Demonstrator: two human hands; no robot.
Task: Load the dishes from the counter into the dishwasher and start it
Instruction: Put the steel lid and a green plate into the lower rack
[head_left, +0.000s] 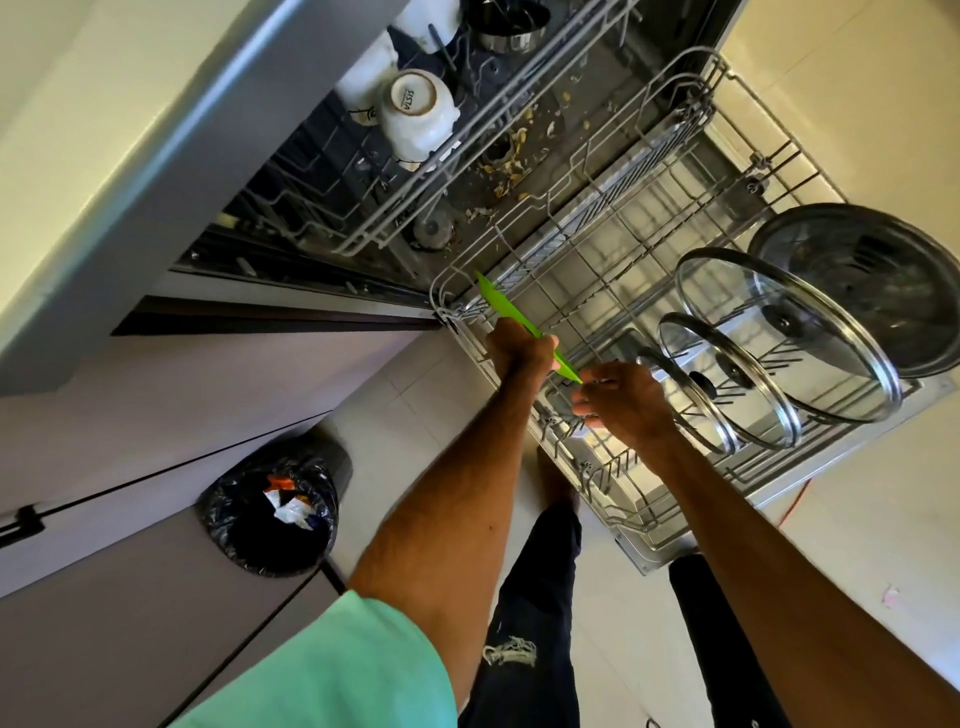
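Loading step: the left hand (519, 347) grips a flat bright-green plastic utensil (496, 297) above the grey wire lower rack (597, 475). The right hand (626, 402) curls by its tip, contact unclear. Next, probably slot it between wires.

Legend: upturned white cup (415, 111) in the upper rack (384, 223), whose brown base ring bears the printed word "SISTA", the only legible text; the dark mark on the neighbouring cup (363, 83) and the print on the wrappers (291, 506) in the bin (260, 556) cannot be read.
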